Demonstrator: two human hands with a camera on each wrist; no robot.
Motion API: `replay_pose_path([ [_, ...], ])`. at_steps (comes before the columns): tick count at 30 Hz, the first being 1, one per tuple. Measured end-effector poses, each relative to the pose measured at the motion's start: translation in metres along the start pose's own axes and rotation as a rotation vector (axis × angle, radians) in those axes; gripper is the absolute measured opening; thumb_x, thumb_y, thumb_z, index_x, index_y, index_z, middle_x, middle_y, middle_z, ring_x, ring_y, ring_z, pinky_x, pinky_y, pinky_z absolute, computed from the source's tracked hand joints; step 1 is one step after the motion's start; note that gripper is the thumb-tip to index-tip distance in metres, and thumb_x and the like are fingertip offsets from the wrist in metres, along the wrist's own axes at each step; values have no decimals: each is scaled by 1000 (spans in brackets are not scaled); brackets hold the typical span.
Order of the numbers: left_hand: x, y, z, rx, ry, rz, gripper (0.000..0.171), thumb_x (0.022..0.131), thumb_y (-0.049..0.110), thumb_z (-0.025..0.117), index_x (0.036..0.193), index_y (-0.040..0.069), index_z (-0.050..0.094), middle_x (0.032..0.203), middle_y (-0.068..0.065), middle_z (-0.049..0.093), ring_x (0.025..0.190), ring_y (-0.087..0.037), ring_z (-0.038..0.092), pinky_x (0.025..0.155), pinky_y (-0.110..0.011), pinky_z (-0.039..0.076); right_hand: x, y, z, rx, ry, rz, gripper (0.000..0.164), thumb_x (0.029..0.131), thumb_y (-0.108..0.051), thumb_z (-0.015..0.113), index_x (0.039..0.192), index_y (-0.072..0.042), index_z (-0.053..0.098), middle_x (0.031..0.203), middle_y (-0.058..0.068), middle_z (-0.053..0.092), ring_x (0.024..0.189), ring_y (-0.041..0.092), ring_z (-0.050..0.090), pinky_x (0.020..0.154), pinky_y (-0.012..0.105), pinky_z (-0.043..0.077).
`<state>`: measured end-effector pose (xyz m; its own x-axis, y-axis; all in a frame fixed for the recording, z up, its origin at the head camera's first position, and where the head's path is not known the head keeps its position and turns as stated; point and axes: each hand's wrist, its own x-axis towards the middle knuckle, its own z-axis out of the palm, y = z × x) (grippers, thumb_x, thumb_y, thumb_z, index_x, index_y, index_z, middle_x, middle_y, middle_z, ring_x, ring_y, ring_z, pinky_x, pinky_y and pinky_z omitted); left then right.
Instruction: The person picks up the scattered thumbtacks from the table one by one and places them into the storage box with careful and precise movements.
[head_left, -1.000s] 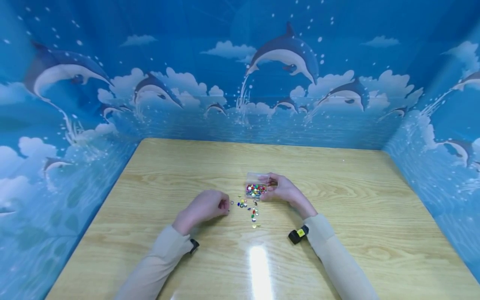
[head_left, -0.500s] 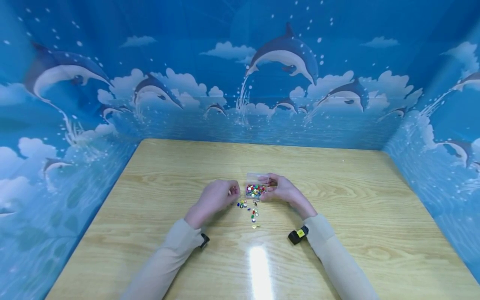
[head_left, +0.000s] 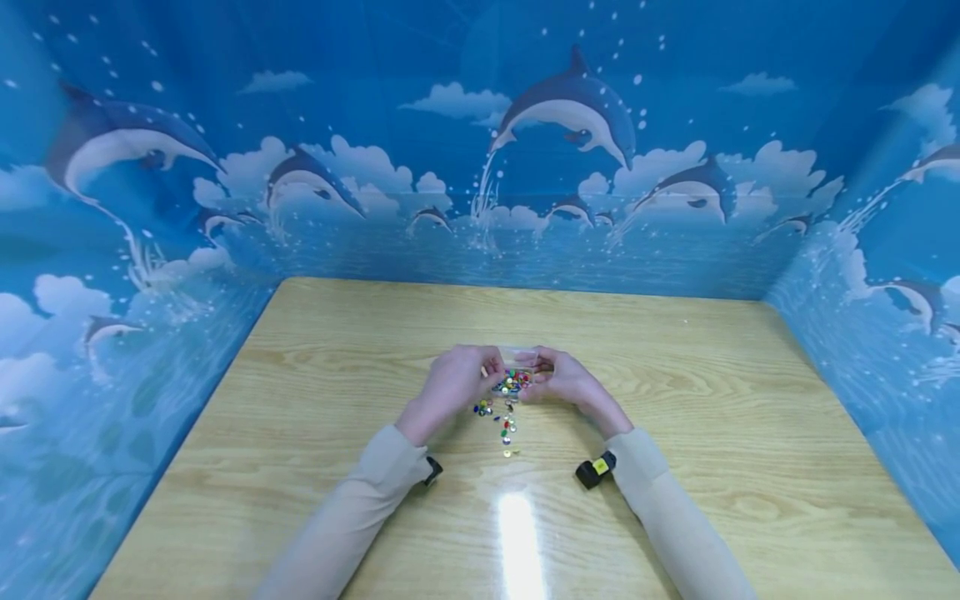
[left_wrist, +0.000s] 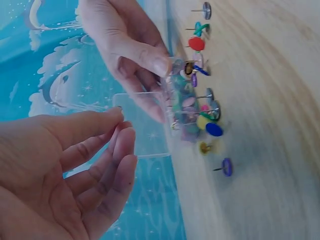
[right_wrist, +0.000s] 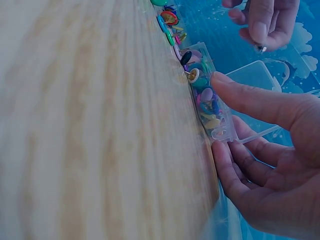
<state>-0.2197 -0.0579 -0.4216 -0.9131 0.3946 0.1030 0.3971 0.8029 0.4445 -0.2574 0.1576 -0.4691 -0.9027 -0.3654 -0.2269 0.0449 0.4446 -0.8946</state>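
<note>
A small clear plastic box [head_left: 513,393] full of colourful thumbtacks [head_left: 512,381] stands on the table, its lid [left_wrist: 145,125] raised at the far side. My right hand [head_left: 567,380] grips the box's right end, thumb at the near side and fingers behind, as the right wrist view shows. Over the box's left end, my left hand [head_left: 456,382] pinches a small thumbtack [right_wrist: 261,48] between thumb and fingertips; most of it is hidden by the fingers. Loose thumbtacks [head_left: 506,425] in several colours lie on the table just in front of the box.
The wood-grain table [head_left: 675,375] is edged on the far side and both sides by a blue dolphin-print curtain [head_left: 420,167]. A bright light reflection [head_left: 519,533] shows near the front. Each wrist wears a small black camera [head_left: 592,472].
My left hand has moved right and away from me, from left of the loose thumbtacks to over the box, carrying a thumbtack. My right hand has stayed on the box.
</note>
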Motion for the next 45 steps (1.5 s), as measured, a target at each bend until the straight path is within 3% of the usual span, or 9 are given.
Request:
replay_pose_path([
  [4,1,-2,5,19,-7,0,6,94,22,74,97,18,77,90,5,76,66,-8,60,57,-22,48,0,0,1,-4,2,4,71,75,-5,87,140,-7,57,123,17,58,107,27,54,90,33,51],
  [9,-2,-9,3,-8,-18,-33,9,94,17,73,102,15,77,94,2,76,72,-12,64,67,-28,54,0,0,1,-7,1,-4,71,75,-5,86,139,-6,57,122,17,58,105,27,54,88,31,51],
  [14,-7,-17,-4,-15,-63,-80,5,90,12,77,95,14,77,88,3,73,72,-11,61,75,-33,55,-1,-2,0,24,-4,-15,70,75,-1,85,139,-3,56,119,16,56,100,25,51,84,29,50],
  [18,-13,-23,-6,10,-128,-82,7,86,11,80,88,14,75,79,5,69,72,-11,60,79,-33,55,-2,-3,0,31,-7,-17,70,75,-1,85,139,-2,56,118,16,56,99,24,51,83,29,50],
  [22,-16,-29,-4,11,-152,-83,10,83,10,82,84,15,73,77,6,68,73,-11,60,79,-32,54,-1,-3,-1,34,-11,-14,71,75,-2,85,140,-2,55,121,16,56,100,24,51,84,29,50],
  [37,-21,-35,-1,-17,-112,-132,12,83,9,82,76,11,72,76,1,67,71,-13,59,75,-31,55,-1,-3,-1,26,-4,14,74,76,-1,84,143,-2,53,125,19,55,99,24,51,84,31,49],
  [45,-16,-34,-1,15,-68,-92,13,87,13,79,77,15,71,75,4,68,68,-11,58,72,-30,53,0,1,0,37,-12,1,73,74,-2,86,140,-3,55,117,14,55,97,23,50,84,30,49],
])
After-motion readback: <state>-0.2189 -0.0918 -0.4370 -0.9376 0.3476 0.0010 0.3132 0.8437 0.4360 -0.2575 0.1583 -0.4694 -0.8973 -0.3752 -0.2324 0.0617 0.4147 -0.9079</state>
